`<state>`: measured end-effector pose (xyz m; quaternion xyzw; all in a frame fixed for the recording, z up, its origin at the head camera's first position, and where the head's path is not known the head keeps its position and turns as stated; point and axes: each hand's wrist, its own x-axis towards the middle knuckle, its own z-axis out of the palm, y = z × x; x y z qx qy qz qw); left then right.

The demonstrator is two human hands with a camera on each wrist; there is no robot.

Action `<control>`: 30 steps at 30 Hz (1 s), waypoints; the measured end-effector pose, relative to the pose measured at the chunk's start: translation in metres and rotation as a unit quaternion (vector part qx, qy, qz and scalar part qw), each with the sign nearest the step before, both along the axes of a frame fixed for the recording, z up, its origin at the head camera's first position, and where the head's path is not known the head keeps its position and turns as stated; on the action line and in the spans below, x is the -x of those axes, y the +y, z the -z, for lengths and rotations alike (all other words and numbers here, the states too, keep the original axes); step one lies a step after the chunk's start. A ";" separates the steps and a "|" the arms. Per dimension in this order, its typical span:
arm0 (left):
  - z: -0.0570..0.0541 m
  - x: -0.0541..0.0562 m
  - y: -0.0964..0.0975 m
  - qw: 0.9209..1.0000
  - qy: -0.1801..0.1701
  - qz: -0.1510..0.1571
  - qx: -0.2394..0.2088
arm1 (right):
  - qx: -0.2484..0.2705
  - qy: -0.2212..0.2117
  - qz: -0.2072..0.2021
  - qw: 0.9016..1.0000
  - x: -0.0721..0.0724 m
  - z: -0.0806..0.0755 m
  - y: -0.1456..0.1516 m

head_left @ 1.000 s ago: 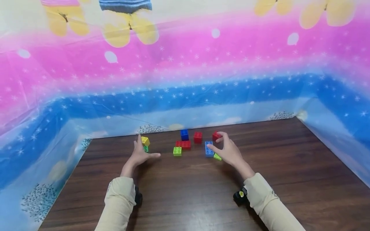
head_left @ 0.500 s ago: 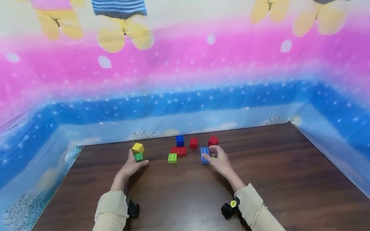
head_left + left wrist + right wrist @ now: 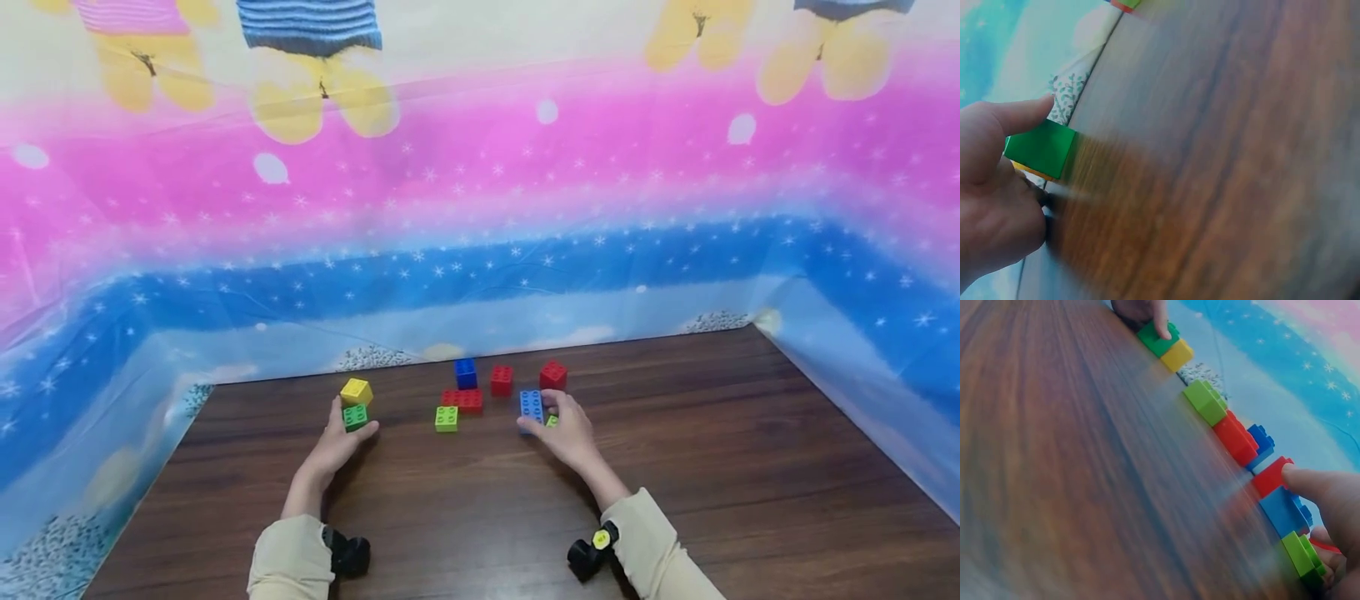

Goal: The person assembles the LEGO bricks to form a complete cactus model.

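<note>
My left hand holds a green toy brick between thumb and fingers at the left of the table. A yellow brick sits right behind it. The left wrist view shows the thumb lying along the edge of the green brick. On the other side, my right hand has its thumb and forefinger around a long light blue brick, the thumb covering part of its near end. Partly hidden by that hand, a lime green brick lies beside the blue one.
Between the hands lie another lime brick, a long red brick, a dark blue brick and a red brick. A further red brick stands behind my right hand. A patterned cloth borders the table's back edge.
My left hand has come in around the green brick and its thumb has drawn closer. My right hand has moved nearer to me and closed in around the light blue brick.
</note>
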<state>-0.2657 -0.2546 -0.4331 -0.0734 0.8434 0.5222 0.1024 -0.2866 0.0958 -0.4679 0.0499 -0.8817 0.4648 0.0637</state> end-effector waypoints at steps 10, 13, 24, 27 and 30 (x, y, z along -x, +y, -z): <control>0.003 0.001 0.003 0.998 0.020 -0.037 -0.044 | -0.055 -0.007 0.011 0.998 0.003 -0.003 0.002; 0.006 -0.005 -0.001 0.994 0.032 -0.059 -0.080 | -0.069 -0.003 0.009 0.998 0.002 -0.001 0.000; 0.010 -0.023 -0.014 0.966 0.054 -0.093 -0.236 | -0.084 0.010 0.014 0.996 0.003 -0.001 -0.008; 0.011 -0.024 -0.010 0.968 0.055 -0.103 -0.222 | -0.086 0.010 0.023 0.996 0.004 0.000 -0.009; 0.011 -0.025 -0.004 0.970 0.057 -0.105 -0.211 | -0.096 0.012 0.035 0.995 0.005 0.001 -0.010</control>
